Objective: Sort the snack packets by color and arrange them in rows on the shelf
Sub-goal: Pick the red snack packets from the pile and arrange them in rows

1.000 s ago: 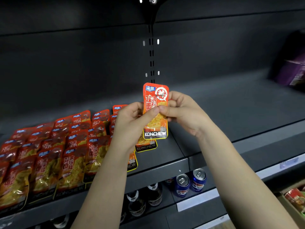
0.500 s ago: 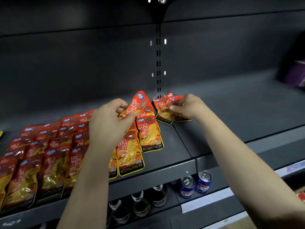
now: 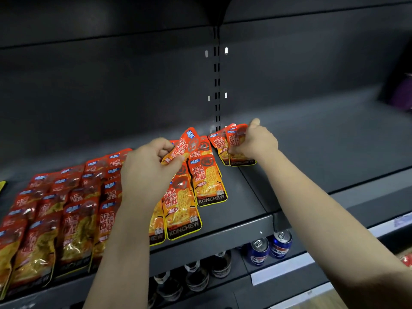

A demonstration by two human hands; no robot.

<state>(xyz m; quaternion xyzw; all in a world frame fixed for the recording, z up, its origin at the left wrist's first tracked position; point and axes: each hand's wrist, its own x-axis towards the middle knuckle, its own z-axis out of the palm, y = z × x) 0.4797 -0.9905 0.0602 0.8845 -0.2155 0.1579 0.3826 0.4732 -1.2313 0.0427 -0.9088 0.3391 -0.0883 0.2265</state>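
Note:
Several red-orange KONCHEW snack packets [image 3: 66, 210] lie in overlapping rows on the dark shelf [image 3: 249, 197], filling its left half. My left hand [image 3: 149, 168] pinches one tilted red-orange packet [image 3: 185, 143] above the rightmost row [image 3: 207, 181]. My right hand [image 3: 254, 141] grips a small bunch of the same packets [image 3: 225, 143], their lower ends resting on the shelf near the back wall. All visible packets here share the red-orange colour.
A slotted upright [image 3: 216, 85] runs down the back wall. The shelf's right half [image 3: 323, 148] holds a blurred purple item [image 3: 403, 97] at the far right. Below are blue cans [image 3: 269, 246] and dark bottles [image 3: 196, 277]. A yellow packet edge [image 3: 2, 186] shows far left.
A second ago both hands held one packet upright in front of me. They have since parted: the left keeps a packet over the rows, the right has moved back right with a bunch.

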